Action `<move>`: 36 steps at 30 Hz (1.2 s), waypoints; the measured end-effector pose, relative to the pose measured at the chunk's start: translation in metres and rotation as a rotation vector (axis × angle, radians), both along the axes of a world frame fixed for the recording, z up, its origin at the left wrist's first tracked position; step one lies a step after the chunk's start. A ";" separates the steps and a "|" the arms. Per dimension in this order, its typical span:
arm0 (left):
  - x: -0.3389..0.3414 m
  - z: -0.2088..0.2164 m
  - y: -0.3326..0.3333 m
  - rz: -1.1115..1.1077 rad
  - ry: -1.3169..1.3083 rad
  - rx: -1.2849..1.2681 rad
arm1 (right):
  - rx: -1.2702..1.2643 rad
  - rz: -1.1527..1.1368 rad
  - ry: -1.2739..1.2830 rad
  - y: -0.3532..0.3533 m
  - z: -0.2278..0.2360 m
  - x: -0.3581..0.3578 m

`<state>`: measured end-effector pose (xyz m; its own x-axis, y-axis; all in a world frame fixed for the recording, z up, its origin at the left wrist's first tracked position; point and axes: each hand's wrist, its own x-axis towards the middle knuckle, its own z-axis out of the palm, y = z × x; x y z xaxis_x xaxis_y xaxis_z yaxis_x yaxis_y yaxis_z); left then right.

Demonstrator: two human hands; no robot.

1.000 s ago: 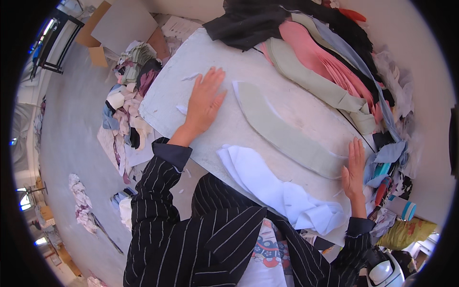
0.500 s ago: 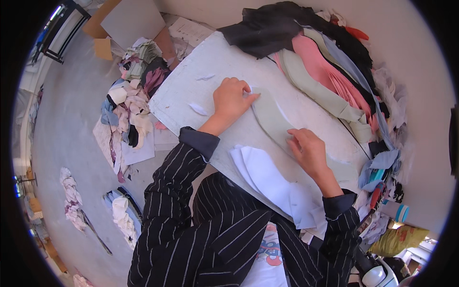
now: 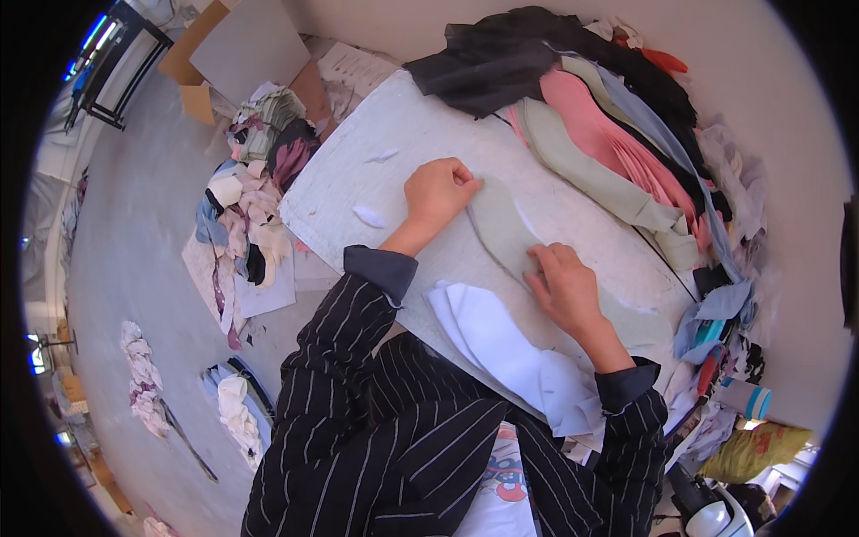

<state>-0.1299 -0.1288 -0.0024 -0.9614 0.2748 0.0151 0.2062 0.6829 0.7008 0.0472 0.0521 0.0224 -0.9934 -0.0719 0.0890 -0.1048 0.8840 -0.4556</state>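
Note:
A long, curved pale green fabric piece lies on the light work board, with a white edge showing along its far side. At its upper left end, my left hand is closed, pinching the tip between thumb and fingers. My right hand rests over the strip's middle with loosely bent fingers, thumb and fingertips apart on the cloth. The strip's right part runs on beyond this hand and is partly hidden by it. Nearer to me, several white curved pieces lie overlapping along the board's near edge.
Small white scraps lie left of my left hand. At the far right of the board are stacked pink pieces, pale green strips and black cloth. A scrap heap and cardboard box are on the left.
My left hand has shifted slightly toward me with the strip's end. The right hand has moved a little left along the strip. The view has tilted slightly.

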 end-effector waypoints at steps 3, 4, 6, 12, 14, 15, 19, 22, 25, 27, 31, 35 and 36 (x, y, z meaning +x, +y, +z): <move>0.001 0.002 -0.004 0.023 0.010 0.004 | -0.006 0.015 0.012 0.000 0.001 0.001; 0.001 0.002 -0.005 0.035 0.015 0.000 | -0.007 0.021 0.014 0.000 0.002 0.000; 0.002 0.002 -0.004 0.028 0.029 -0.010 | -0.005 0.023 0.027 0.001 0.002 0.001; 0.003 0.005 -0.005 0.028 0.087 -0.041 | 0.011 0.028 0.055 0.002 -0.001 0.001; 0.005 0.004 -0.005 -0.007 0.213 -0.024 | 0.014 0.027 0.052 0.001 -0.001 0.001; 0.008 0.001 -0.005 -0.031 0.331 0.009 | 0.015 0.029 0.047 0.001 0.000 0.001; 0.024 -0.001 -0.001 -0.585 0.711 0.029 | 0.047 0.044 0.063 0.002 -0.002 0.001; 0.038 -0.004 -0.008 -0.874 0.576 -0.268 | 0.071 0.048 0.044 0.002 -0.005 0.003; 0.033 -0.002 -0.020 -0.873 0.408 -0.322 | 0.092 0.067 0.060 -0.001 -0.003 0.005; 0.034 -0.002 -0.021 -0.840 0.437 -0.270 | 0.115 0.074 0.046 -0.002 -0.004 0.007; 0.034 0.000 -0.024 -0.826 0.452 -0.317 | 0.135 0.087 0.041 -0.004 -0.003 0.008; 0.027 -0.001 -0.025 -0.812 0.383 -0.167 | 0.013 0.049 -0.010 -0.002 0.014 0.009; 0.022 0.004 -0.027 -0.761 0.283 -0.038 | -0.087 0.037 -0.015 0.003 0.023 0.009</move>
